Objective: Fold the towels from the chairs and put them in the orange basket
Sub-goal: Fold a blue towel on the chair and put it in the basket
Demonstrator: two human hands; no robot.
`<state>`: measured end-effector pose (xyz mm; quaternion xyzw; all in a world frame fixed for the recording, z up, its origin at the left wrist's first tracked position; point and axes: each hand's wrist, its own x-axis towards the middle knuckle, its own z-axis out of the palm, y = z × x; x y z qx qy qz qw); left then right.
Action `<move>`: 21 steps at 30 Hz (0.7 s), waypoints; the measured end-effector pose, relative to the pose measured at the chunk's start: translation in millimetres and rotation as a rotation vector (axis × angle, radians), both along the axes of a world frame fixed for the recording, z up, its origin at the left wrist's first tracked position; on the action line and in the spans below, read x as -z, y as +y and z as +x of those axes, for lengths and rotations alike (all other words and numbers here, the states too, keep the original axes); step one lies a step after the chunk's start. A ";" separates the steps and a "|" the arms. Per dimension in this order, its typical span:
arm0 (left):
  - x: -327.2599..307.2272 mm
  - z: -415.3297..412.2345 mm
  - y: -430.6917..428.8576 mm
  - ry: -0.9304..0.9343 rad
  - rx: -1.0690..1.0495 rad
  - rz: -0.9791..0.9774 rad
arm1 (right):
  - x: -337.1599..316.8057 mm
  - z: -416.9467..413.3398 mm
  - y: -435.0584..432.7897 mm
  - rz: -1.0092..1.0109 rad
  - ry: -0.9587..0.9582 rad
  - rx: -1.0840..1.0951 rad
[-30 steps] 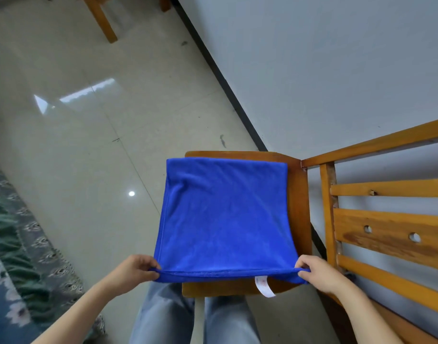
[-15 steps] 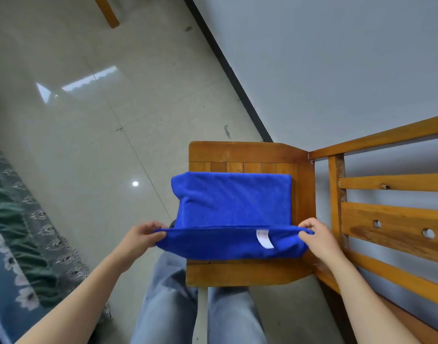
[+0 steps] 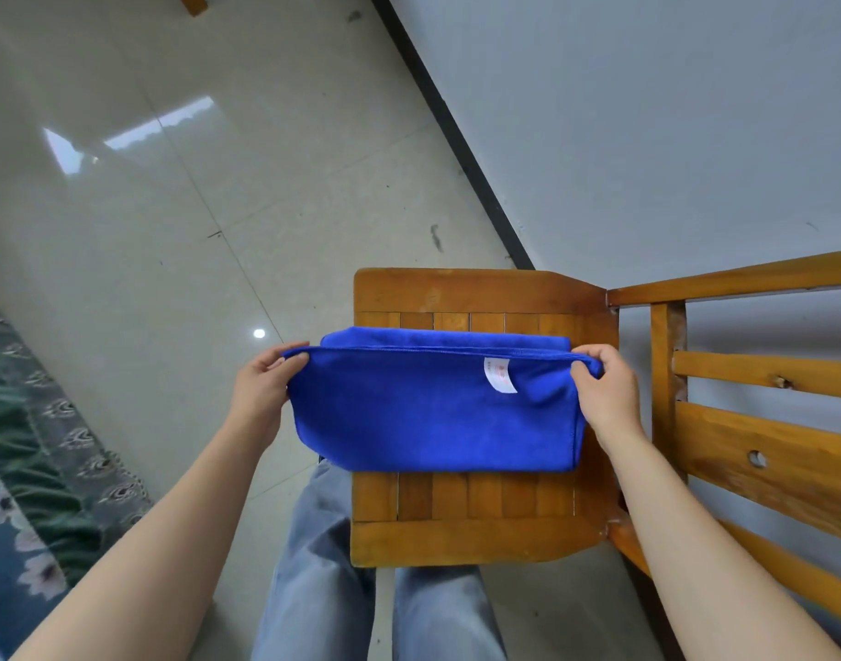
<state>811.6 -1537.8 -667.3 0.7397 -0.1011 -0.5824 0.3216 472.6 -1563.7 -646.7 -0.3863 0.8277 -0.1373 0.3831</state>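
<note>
A blue towel (image 3: 428, 417) lies folded over on itself on the wooden chair seat (image 3: 475, 531). Its upper layer ends near the far fold, and a white label (image 3: 499, 381) shows near the right corner. My left hand (image 3: 261, 388) pinches the left corner of that upper layer, and my right hand (image 3: 604, 388) pinches the right corner. The towel's left part hangs a little past the seat's left edge. The orange basket is not in view.
The chair's slatted backrest (image 3: 761, 422) runs along the right, close to a grey wall (image 3: 647, 136). Shiny tiled floor (image 3: 146, 231) spreads to the left. A patterned green and blue rug (image 3: 32, 446) lies at the far left. Another chair's leg (image 3: 192, 2) shows at the top.
Both hands have carried the towel's near edge away from me over the rest of the towel, folding it in half. The label now faces up, and more of the near seat is bare.
</note>
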 end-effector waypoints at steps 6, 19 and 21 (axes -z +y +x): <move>14.8 0.2 -17.2 -0.093 0.052 0.013 | 11.2 5.3 4.3 -0.052 0.109 -0.025; 19.5 -47.6 68.3 -0.757 1.126 0.040 | 39.8 1.0 70.9 0.407 -0.019 0.185; 21.3 -57.9 89.6 -0.768 1.265 -0.066 | 44.4 2.7 78.2 0.382 -0.036 0.249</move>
